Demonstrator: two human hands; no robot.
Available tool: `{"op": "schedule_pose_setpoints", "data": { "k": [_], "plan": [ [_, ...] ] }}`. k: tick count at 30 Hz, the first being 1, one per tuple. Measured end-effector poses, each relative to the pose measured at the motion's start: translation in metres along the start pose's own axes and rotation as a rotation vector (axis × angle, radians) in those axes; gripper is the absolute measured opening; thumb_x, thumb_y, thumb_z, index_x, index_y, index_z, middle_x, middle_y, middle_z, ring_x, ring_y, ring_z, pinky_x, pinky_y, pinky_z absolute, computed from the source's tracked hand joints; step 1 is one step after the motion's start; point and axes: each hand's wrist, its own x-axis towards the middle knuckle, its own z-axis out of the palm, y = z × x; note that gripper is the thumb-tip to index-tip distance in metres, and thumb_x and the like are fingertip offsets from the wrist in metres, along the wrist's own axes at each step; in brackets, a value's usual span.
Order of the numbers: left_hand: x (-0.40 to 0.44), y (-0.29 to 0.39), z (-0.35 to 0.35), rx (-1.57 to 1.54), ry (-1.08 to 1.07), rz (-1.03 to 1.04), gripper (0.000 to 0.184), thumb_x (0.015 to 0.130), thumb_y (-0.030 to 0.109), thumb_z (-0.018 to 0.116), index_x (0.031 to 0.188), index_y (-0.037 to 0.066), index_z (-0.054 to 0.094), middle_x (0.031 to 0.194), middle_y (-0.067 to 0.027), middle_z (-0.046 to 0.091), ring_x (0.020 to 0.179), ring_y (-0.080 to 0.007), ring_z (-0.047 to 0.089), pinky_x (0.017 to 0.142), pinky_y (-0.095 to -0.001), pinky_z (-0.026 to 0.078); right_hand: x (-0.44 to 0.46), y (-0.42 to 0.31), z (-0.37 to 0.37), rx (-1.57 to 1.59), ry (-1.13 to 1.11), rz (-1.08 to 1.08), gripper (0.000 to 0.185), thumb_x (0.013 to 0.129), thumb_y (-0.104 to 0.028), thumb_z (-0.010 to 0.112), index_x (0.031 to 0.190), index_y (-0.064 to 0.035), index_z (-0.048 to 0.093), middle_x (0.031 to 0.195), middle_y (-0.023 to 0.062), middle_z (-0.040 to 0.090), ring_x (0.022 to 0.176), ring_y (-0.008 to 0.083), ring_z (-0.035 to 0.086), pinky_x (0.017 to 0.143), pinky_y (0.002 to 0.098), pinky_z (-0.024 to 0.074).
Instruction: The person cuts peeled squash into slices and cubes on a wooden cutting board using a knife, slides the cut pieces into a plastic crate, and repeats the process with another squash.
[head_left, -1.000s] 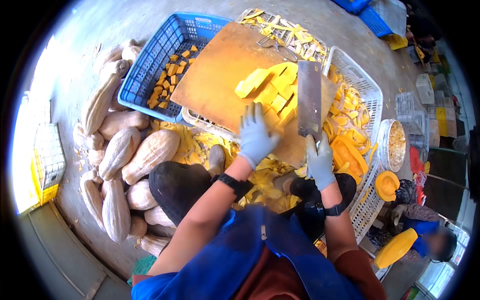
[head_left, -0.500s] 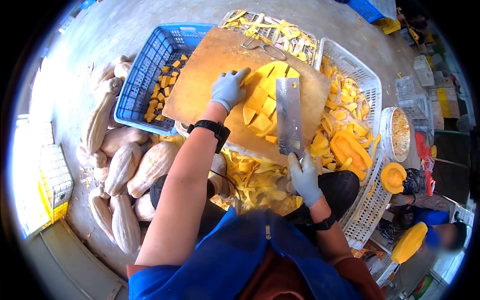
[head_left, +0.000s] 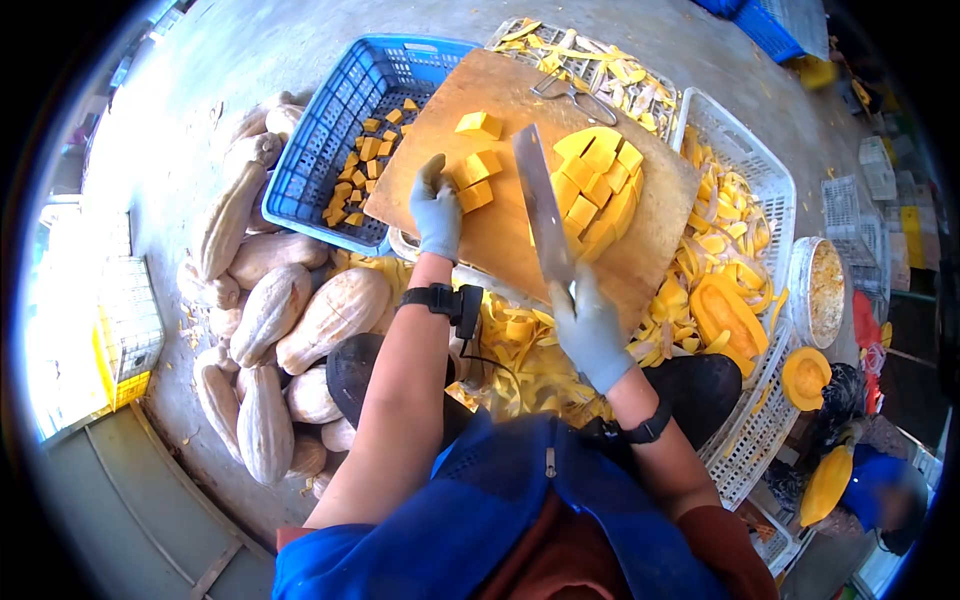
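I've R hand (head_left: 590, 325) gripping cleaver (head_left: 543, 205), L hand (head_left: 437, 212) loosely spread by loose pumpkin cubes (head_left: 480, 165) @ 12 o'clock; other cubes (head_left: 370, 148) already in blue crate (head_left: 320, 230) @ 11, cut slab (head_left: 602, 185) @ 1 uncrated.

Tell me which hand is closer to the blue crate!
Left. The left hand is just right of the blue crate, beside the cut pumpkin chunks. The right hand is farther right, gripping the cleaver.
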Motion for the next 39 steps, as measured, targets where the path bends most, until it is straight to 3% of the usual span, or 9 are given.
{"op": "schedule_pose_setpoints", "data": {
  "k": [6, 10, 14, 19, 24, 28, 32, 35, 39],
  "plan": [
    [-0.011, 0.009, -0.006, 0.576, -0.070, 0.287, 0.042, 0.080, 0.012, 0.063, 0.121, 0.010, 0.059, 0.116, -0.0163, 0.061, 0.116, -0.0352, 0.049, 0.098, -0.0405, 0.041, 0.060, -0.020, 0.015, -0.221, -0.174, -0.083, 0.024, 0.092, -0.021, 0.049, 0.107, -0.0022, 0.046, 0.077, 0.0234, 0.063, 0.073, 0.0427, 0.062, 0.065, 0.0518, 0.0483],
    [-0.010, 0.006, -0.005, 0.683, -0.102, 0.324, 0.044, 0.081, 0.024, 0.065, 0.122, 0.011, 0.058, 0.120, -0.0132, 0.060, 0.117, -0.0360, 0.048, 0.100, -0.0425, 0.039, 0.084, -0.023, 0.033, -0.372, -0.426, 0.055, 0.023, 0.092, -0.020, 0.046, 0.104, -0.0003, 0.046, 0.079, 0.0260, 0.064, 0.077, 0.0433, 0.063, 0.068, 0.0522, 0.0496],
    [-0.015, 0.006, -0.002, 0.762, -0.107, 0.330, 0.046, 0.080, 0.033, 0.065, 0.121, 0.013, 0.058, 0.122, -0.0106, 0.059, 0.116, -0.0341, 0.048, 0.100, -0.0441, 0.037, 0.093, -0.015, 0.041, -0.399, -0.477, 0.100, 0.023, 0.092, -0.017, 0.043, 0.105, 0.0018, 0.045, 0.084, 0.0289, 0.064, 0.081, 0.0455, 0.063, 0.071, 0.0528, 0.0501],
    [-0.008, 0.015, 0.007, 0.823, -0.092, 0.325, 0.036, 0.078, 0.034, 0.066, 0.110, 0.017, 0.061, 0.112, -0.0070, 0.060, 0.109, -0.0310, 0.051, 0.096, -0.0449, 0.035, 0.091, -0.020, 0.057, -0.369, -0.447, 0.173, 0.024, 0.091, -0.017, 0.043, 0.105, 0.0023, 0.044, 0.090, 0.0322, 0.063, 0.085, 0.0468, 0.062, 0.074, 0.0536, 0.0497],
    [-0.013, 0.018, 0.006, 0.869, -0.123, 0.356, 0.028, 0.080, 0.028, 0.063, 0.106, 0.020, 0.063, 0.111, -0.0068, 0.059, 0.106, -0.0312, 0.051, 0.093, -0.0447, 0.036, 0.051, 0.012, 0.080, -0.028, -0.121, 0.242, 0.031, 0.092, -0.026, 0.051, 0.108, -0.0003, 0.044, 0.086, 0.0303, 0.063, 0.081, 0.0482, 0.061, 0.071, 0.0539, 0.0480],
    [-0.002, 0.020, 0.013, 0.976, 0.135, 0.320, 0.029, 0.079, 0.020, 0.061, 0.108, 0.020, 0.064, 0.112, -0.0083, 0.060, 0.105, -0.0335, 0.052, 0.091, -0.0445, 0.039, 0.038, 0.010, 0.066, -0.005, 0.008, 0.219, 0.034, 0.092, -0.023, 0.051, 0.114, 0.0011, 0.044, 0.087, 0.0278, 0.063, 0.079, 0.0465, 0.061, 0.070, 0.0521, 0.0482],
    [0.064, 0.018, 0.023, 0.657, -0.163, 0.469, 0.043, 0.077, 0.015, 0.060, 0.120, 0.022, 0.060, 0.125, -0.0085, 0.056, 0.113, -0.0361, 0.049, 0.094, -0.0439, 0.042, 0.051, -0.001, 0.055, 0.104, 0.092, 0.254, 0.031, 0.091, -0.021, 0.053, 0.111, 0.0015, 0.045, 0.084, 0.0280, 0.061, 0.077, 0.0461, 0.059, 0.066, 0.0493, 0.0467],
    [0.094, 0.025, 0.055, 0.820, -0.321, 0.552, 0.042, 0.077, 0.013, 0.060, 0.118, 0.021, 0.061, 0.123, -0.0079, 0.058, 0.117, -0.0354, 0.049, 0.095, -0.0443, 0.042, 0.065, -0.004, 0.053, 0.060, 0.126, 0.183, 0.032, 0.091, -0.020, 0.053, 0.114, 0.0007, 0.045, 0.081, 0.0271, 0.061, 0.075, 0.0457, 0.060, 0.064, 0.0495, 0.0463],
    [0.111, 0.025, 0.060, 0.958, -0.659, 0.444, 0.046, 0.075, 0.014, 0.061, 0.121, 0.018, 0.058, 0.122, -0.0117, 0.057, 0.112, -0.0343, 0.054, 0.093, -0.0410, 0.045, 0.082, -0.011, 0.051, -0.013, 0.043, 0.205, 0.036, 0.091, -0.020, 0.051, 0.120, -0.0008, 0.042, 0.085, 0.0255, 0.063, 0.077, 0.0458, 0.060, 0.067, 0.0511, 0.0472]
  ]
}}
